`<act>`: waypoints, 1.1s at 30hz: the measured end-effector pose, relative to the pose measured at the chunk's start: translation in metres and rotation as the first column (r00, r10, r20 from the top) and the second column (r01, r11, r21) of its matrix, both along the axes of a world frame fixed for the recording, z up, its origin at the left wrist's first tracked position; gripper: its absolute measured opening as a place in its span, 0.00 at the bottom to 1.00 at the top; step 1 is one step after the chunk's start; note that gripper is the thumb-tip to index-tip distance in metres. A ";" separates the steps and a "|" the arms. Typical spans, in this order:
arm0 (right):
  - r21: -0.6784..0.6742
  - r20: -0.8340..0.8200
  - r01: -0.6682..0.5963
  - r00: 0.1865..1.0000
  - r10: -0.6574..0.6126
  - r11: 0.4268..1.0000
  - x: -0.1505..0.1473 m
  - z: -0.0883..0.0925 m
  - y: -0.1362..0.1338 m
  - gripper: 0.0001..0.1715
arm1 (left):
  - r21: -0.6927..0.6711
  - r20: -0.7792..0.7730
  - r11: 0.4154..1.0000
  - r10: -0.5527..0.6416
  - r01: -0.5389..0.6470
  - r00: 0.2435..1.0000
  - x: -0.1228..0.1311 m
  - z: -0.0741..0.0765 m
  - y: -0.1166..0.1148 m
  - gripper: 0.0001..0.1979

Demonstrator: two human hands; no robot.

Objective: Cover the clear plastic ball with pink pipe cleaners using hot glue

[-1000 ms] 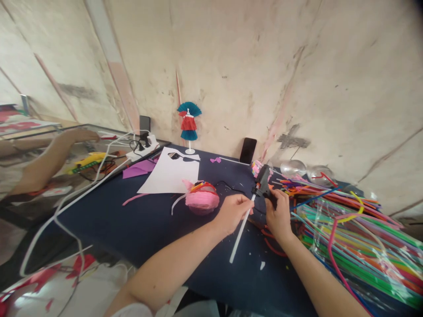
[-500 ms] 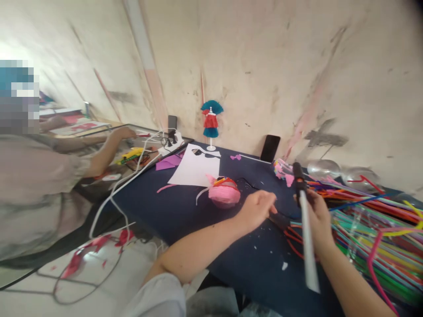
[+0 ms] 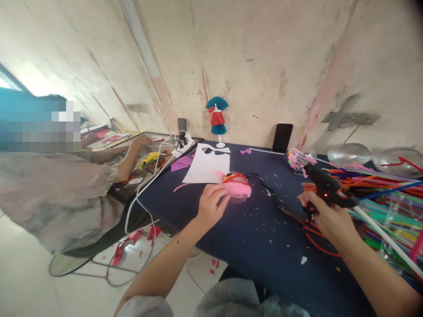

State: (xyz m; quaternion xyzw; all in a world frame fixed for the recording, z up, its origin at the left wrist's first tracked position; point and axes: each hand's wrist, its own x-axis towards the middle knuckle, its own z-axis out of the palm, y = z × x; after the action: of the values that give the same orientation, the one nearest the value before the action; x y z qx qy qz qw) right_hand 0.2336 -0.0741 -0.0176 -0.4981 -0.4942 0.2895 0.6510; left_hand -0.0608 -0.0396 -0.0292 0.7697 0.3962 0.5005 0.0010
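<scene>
the right hand (image 3: 332, 222) had its grip wrapped round the glue gun (image 3: 325, 184); the left hand (image 3: 211, 207) was at the pink bundle (image 3: 239, 190) on the worktop (image 3: 254, 253), its hold impossible to tell. steadying the bundle, clear of the gun's front, seemed wise.

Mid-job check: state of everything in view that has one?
Glue gun: held in the right grip, red light lit
White glue stick: sticking out of the gun's rear
Pink bundle: at the left grip, firm hold unclear
White sheet: lying flat
Dark phone: leaning against the wall
Fan figure: standing upright
</scene>
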 end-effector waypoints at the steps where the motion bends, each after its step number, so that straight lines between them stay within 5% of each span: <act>1: -0.034 0.006 -0.018 1.000 0.019 0.999 0.000 -0.002 0.000 0.17 | -0.016 0.049 0.999 0.029 -0.028 0.998 0.000 0.002 0.005 0.05; 10: -0.210 0.207 0.102 0.977 -0.058 0.972 0.000 -0.006 -0.002 0.21 | -0.361 0.302 0.928 0.206 -0.088 0.931 0.019 -0.012 0.018 0.36; 14: -0.240 0.196 0.108 0.979 -0.060 0.965 0.000 -0.010 0.001 0.22 | -0.337 0.265 0.935 0.207 -0.111 0.942 0.032 -0.014 0.015 0.42; 21: -0.255 0.213 0.089 0.976 -0.033 0.963 0.001 -0.018 0.002 0.23 | -0.345 0.238 0.935 0.174 -0.084 0.955 0.044 -0.009 0.014 0.42; 27: -0.288 0.116 0.041 0.993 -0.007 0.957 0.002 -0.013 0.000 0.26 | -0.195 0.261 0.975 0.158 -0.109 0.952 0.019 -0.013 0.002 0.42; 33: -0.287 -0.012 -0.079 0.997 0.079 0.955 -0.015 -0.007 0.006 0.28 | -0.501 0.231 0.865 0.167 -0.030 0.958 -0.009 -0.024 0.011 0.35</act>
State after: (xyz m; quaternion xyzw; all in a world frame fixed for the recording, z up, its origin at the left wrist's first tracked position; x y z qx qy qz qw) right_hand 0.2185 -0.0683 -0.0244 -0.5672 -0.4665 0.3840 0.5596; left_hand -0.0703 -0.0282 -0.0535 0.6480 0.5459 0.4812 0.2249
